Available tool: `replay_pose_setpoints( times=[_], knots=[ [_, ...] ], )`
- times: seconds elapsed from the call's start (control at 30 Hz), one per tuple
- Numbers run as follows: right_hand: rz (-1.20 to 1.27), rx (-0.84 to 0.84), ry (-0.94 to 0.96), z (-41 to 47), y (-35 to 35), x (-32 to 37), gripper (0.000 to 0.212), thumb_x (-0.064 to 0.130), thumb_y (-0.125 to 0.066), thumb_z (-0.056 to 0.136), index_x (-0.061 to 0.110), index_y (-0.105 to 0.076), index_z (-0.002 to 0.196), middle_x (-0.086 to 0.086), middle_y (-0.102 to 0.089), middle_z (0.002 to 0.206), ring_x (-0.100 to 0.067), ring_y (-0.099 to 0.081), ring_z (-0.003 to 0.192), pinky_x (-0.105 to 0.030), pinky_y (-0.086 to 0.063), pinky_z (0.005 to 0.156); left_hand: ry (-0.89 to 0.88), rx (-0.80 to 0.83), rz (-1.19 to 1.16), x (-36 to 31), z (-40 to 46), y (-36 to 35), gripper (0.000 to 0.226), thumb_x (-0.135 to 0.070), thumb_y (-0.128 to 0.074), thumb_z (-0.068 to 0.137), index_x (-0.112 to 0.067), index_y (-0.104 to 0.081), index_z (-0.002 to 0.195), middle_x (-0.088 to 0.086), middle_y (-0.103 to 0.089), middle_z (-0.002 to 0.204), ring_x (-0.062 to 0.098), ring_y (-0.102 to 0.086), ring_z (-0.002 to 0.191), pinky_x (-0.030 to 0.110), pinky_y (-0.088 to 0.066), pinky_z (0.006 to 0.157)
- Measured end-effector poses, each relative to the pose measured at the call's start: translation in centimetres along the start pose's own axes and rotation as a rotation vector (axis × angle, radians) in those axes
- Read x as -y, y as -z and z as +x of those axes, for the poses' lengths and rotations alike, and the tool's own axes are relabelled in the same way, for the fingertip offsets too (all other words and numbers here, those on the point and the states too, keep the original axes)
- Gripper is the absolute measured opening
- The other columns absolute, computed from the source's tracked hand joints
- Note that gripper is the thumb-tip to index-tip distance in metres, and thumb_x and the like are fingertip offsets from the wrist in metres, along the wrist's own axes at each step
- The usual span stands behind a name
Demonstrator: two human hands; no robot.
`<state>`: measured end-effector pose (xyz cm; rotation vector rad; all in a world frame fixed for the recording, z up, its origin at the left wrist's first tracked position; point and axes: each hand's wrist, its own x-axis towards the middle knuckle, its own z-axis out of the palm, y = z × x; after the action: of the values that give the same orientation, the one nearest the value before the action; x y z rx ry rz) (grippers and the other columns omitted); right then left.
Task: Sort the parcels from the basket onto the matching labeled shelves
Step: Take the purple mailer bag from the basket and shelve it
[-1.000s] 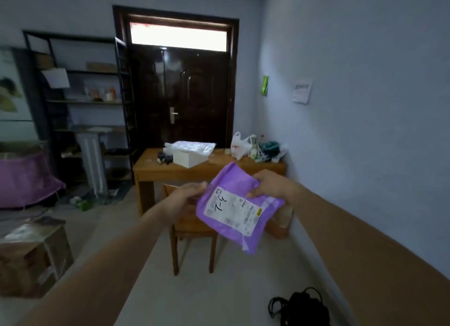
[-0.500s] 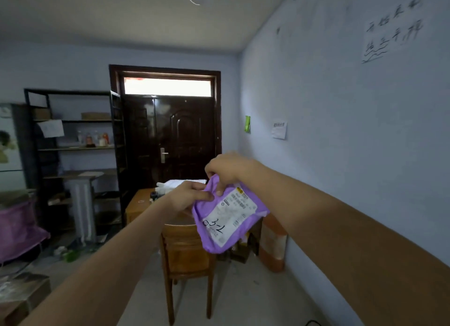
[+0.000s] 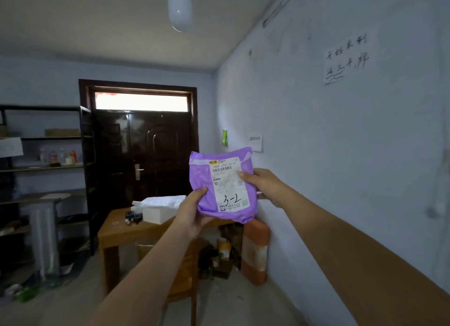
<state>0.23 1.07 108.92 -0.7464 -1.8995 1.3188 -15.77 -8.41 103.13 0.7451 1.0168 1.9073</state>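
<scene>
Both hands, left hand and right hand, grip the crinkly purple plastic mailer upright, fingers curled round its edges, label reading 3-2.

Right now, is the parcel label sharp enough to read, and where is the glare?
Head view: the purple parcel is sharp, handwritten 3-2 legible, small print not; the transom window above the door blows out white; the shelves sit dim; wide-angle bends the edges.

The purple parcel is a soft plastic mailer held upright in the air above the table. Its white shipping label faces the camera, with "3-2" handwritten near the bottom.
</scene>
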Motion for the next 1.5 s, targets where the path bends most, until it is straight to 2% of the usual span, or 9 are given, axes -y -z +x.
replay_pose_setpoints(
  times=[0.07, 0.13, 0.2, 0.37, 0.67, 0.93, 1.13, 1.33, 1.5],
  knots=[
    [0.171, -0.034, 0.025, -1.0, 1.6, -1.3, 0.019, 0.016, -0.063, 0.089, 0.011, -0.064, 0.108, -0.011, -0.071, 0.11, -0.014, -0.071, 0.077, -0.028, -0.058, 0.068, 0.049, 0.097, 0.051, 1.6, 0.1, -2.0, 0.023, -0.017, -0.056, 0.091, -0.008, -0.06, 0.112, 0.014, -0.072, 0.103, 0.032, -0.068, 0.095, 0.046, -0.058, 0.077],
    [0.172, -0.131, 0.054, -2.5, 3.7, -2.2, 0.022, 0.002, -0.06, 0.088, 0.001, -0.064, 0.11, -0.012, -0.07, 0.105, -0.008, -0.07, 0.064, -0.019, -0.056, 0.056, 0.08, 0.154, 0.156, 3.6, 0.1, -3.6, 0.029, -0.019, -0.061, 0.087, -0.007, -0.062, 0.114, 0.014, -0.07, 0.109, 0.033, -0.066, 0.101, 0.05, -0.05, 0.094],
    [0.082, -0.214, 0.067, -4.1, 6.2, -2.7, 0.03, -0.001, -0.061, 0.087, -0.004, -0.06, 0.117, -0.016, -0.065, 0.113, -0.017, -0.07, 0.075, -0.02, -0.057, 0.062, 0.08, 0.192, 0.288, 5.3, 0.2, -5.0, 0.034, -0.02, -0.069, 0.081, -0.006, -0.065, 0.112, 0.014, -0.07, 0.11, 0.033, -0.067, 0.101, 0.052, -0.048, 0.097],
    [-0.022, -0.422, 0.059, -8.9, 12.6, -2.9, 0.029, 0.004, -0.061, 0.088, 0.0, -0.061, 0.116, -0.02, -0.065, 0.117, -0.033, -0.064, 0.105, -0.04, -0.052, 0.092, -0.019, 0.211, 0.344, 9.0, -2.4, -12.9, 0.009, -0.009, -0.059, 0.09, -0.004, -0.065, 0.094, 0.017, -0.068, 0.102, 0.028, -0.068, 0.079, 0.04, -0.055, 0.078],
    [-0.357, -0.841, 0.127, -22.5, 26.5, 0.7, 0.03, 0.027, -0.045, 0.099, 0.002, -0.057, 0.109, -0.014, -0.066, 0.107, -0.029, -0.063, 0.098, -0.033, -0.049, 0.079, -0.323, 0.292, 0.444, 12.2, -12.6, -32.1, 0.016, -0.014, -0.05, 0.097, -0.003, -0.061, 0.096, 0.014, -0.064, 0.096, 0.025, -0.059, 0.078, 0.026, -0.044, 0.066],
    [-0.546, -1.052, 0.073, -36.8, 36.1, 1.5, 0.026, 0.029, -0.044, 0.099, 0.005, -0.056, 0.105, -0.015, -0.066, 0.101, -0.031, -0.065, 0.093, -0.044, -0.053, 0.081, -0.241, 0.51, 0.352, 17.0, -23.2, -43.4, 0.017, -0.015, -0.051, 0.097, -0.002, -0.062, 0.095, 0.014, -0.065, 0.094, 0.023, -0.062, 0.073, 0.024, -0.047, 0.06],
    [-0.641, -1.21, -0.009, -46.5, 41.1, 2.5, 0.03, 0.03, -0.045, 0.098, 0.007, -0.055, 0.115, -0.012, -0.066, 0.105, -0.025, -0.067, 0.085, -0.038, -0.057, 0.072, -0.149, 0.719, 0.266, 19.3, -29.7, -49.8, 0.016, -0.018, -0.053, 0.096, -0.009, -0.065, 0.094, 0.012, -0.068, 0.096, 0.031, -0.066, 0.088, 0.035, -0.053, 0.076],
    [-0.687, -1.36, -0.087, -53.1, 42.1, 3.3, 0.031, 0.031, -0.045, 0.098, 0.003, -0.056, 0.104, -0.014, -0.068, 0.098, -0.029, -0.067, 0.085, -0.045, -0.058, 0.076, -0.108, 0.882, 0.216, 20.9, -34.2, -53.4, 0.013, -0.014, -0.053, 0.095, -0.007, -0.064, 0.098, 0.011, -0.067, 0.092, 0.027, -0.065, 0.08, 0.028, -0.055, 0.066],
    [-0.703, -1.457, -0.185, -56.8, 40.4, 2.3, 0.031, 0.031, -0.042, 0.1, 0.003, -0.055, 0.104, -0.013, -0.065, 0.097, -0.027, -0.066, 0.085, -0.04, -0.058, 0.073, -0.068, 1.036, 0.232, 22.2, -36.0, -53.8, 0.02, -0.014, -0.055, 0.094, -0.007, -0.066, 0.109, 0.013, -0.065, 0.108, 0.027, -0.062, 0.096, 0.038, -0.049, 0.089]
  ],
)
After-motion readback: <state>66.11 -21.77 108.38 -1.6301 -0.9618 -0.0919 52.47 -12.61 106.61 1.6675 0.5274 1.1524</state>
